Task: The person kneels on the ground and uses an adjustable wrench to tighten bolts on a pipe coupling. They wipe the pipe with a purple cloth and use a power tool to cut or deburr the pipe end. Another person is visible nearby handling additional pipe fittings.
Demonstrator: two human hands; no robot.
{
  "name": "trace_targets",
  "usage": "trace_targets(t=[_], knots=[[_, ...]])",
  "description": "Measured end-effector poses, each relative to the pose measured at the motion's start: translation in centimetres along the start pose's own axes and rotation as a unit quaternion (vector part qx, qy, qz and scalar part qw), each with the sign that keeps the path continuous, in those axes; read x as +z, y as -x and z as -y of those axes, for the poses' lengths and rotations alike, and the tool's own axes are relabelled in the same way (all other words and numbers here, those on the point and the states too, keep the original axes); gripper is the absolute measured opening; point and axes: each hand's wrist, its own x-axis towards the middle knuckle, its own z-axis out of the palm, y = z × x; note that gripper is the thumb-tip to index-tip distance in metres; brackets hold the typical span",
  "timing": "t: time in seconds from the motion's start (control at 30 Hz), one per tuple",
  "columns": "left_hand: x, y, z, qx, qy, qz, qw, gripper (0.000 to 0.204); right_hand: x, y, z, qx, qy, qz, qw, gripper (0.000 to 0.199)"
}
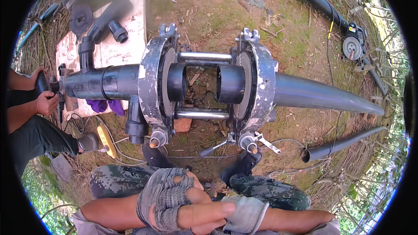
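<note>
My left hand [174, 204], in a grey knitted fingerless glove, is held low in front of me. One bare finger stretches right and the others curl under, over what I cannot make out. My right hand [244, 212], in a pale glove, meets it from the right; its fingers are hidden behind the left. Beyond my hands stands a pipe clamping frame with a left ring [150, 87] and a right ring [264, 85]. It holds a black branched fitting [122, 82] and a long black pipe [311, 90], their ends facing each other across a gap.
At far left another person's hands [45, 100] grip a dark part by the fitting's end. A yellow power strip [106, 141] and cables lie near that person's foot. A short pipe [344, 143] lies right. Black fittings [117, 31] rest on a board [135, 26]. A round-faced tool [352, 48] stands far right.
</note>
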Motion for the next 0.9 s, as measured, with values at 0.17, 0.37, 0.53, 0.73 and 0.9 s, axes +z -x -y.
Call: trace_targets(t=[0.17,0.37,0.53,0.73,0.9], knots=[[-0.1,-2.5,-2.3,-0.051,0.002,-0.120,0.991,0.047,-2.0,-1.6,-1.9,0.033,0.038,0.078,0.996,0.063],[-1.5,-7.2,-5.7,-0.322,-0.016,-0.127,0.938,0.037,-1.6,-2.0,-3.1,0.093,-0.007,0.098,0.991,0.061],[0.0,-0.7,0.8,-0.002,0.055,-0.105,0.993,0.047,0.6,-3.4,-2.4,0.113,-0.024,0.132,0.985,0.052],[2.5,-0.2,3.3,-0.089,-0.083,-0.072,0.990,0.045,3.7,-5.0,-5.4,0.235,-0.079,0.230,0.941,0.047],[4.5,-3.7,-1.1,-0.190,-0.058,-0.163,0.967,0.041,5.3,-1.3,-1.0,0.340,-0.141,0.104,0.924,0.051]])
